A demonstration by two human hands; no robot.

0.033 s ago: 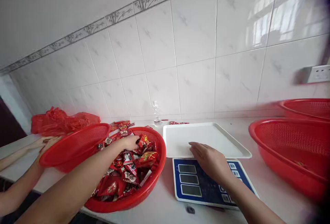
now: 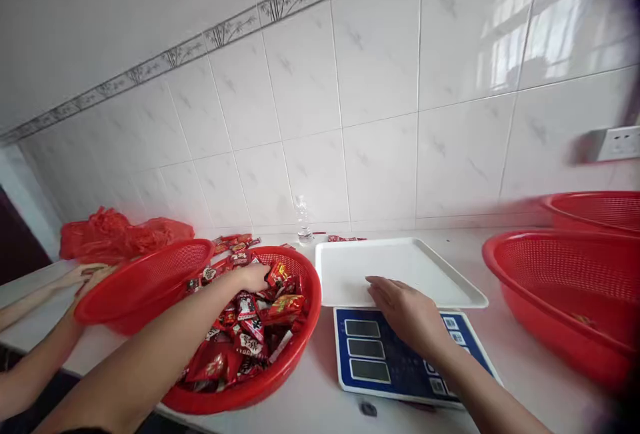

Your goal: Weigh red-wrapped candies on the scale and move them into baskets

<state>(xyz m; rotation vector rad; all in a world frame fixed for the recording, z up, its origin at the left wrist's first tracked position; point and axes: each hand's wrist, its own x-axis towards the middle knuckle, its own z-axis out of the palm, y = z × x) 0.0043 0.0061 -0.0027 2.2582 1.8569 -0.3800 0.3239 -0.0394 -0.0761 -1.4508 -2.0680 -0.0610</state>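
Sweets (image 2: 250, 327) heaped in basket (image 2: 315, 304) within easy reach, left hand (image 2: 253, 277) curled shut on a few, right hand (image 2: 407, 314) flat, fingers loosely spread, seemingly steadying tray (image 2: 400, 261) atop scale (image 2: 370, 354)

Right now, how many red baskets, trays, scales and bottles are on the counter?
Red baskets: 4
White tray: 1
Scale: 1
Bottle: 1
Total: 7
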